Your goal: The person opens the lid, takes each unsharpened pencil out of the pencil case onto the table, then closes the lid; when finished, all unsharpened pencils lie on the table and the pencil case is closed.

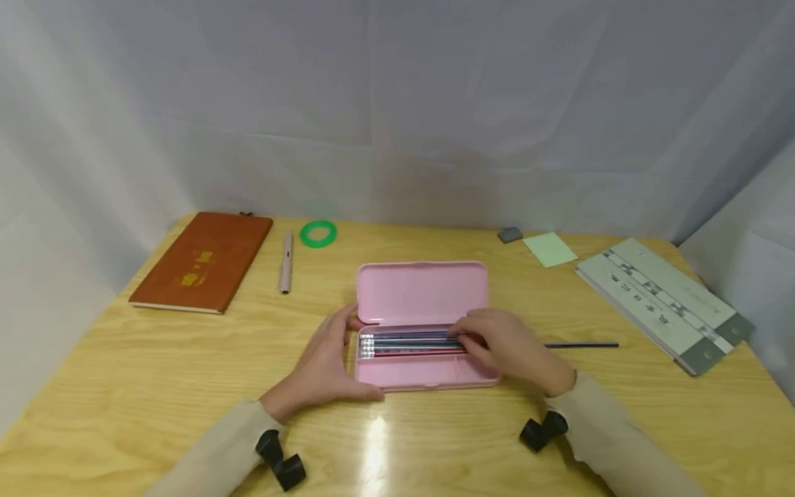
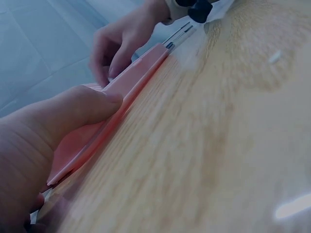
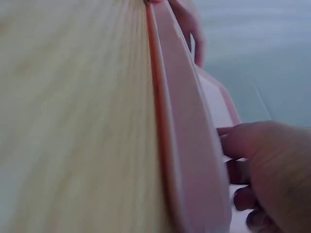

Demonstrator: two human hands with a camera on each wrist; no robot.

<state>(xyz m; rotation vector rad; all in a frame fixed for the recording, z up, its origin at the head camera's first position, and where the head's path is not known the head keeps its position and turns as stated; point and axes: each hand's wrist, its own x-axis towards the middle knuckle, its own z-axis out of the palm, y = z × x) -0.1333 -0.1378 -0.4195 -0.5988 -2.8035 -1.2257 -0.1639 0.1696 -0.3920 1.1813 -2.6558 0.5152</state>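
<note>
A pink pencil case [image 1: 422,293] lies with its lid raised. Several pencils [image 1: 404,345] with silver ferrules at the left rest side by side in its long compartment. My left hand [image 1: 323,362] holds the case's left end, its thumb [image 2: 92,108] along the front wall and its other fingers behind. Over the right part of the case, my right hand [image 1: 506,345] has thumb and fingers pinching a pencil's right end. In the right wrist view its curled fingers [image 3: 243,145] reach over the case wall [image 3: 187,121]. Another dark pencil [image 1: 584,344] lies on the table, partly behind that hand.
A brown notebook [image 1: 205,262], a light pen [image 1: 286,262] and a green tape ring [image 1: 318,234] lie on the left. Toward the right are a dark eraser [image 1: 510,235], pale green sticky notes [image 1: 550,249] and a grey-green notebook [image 1: 658,304]. White cloth [image 1: 397,138] hangs behind the table.
</note>
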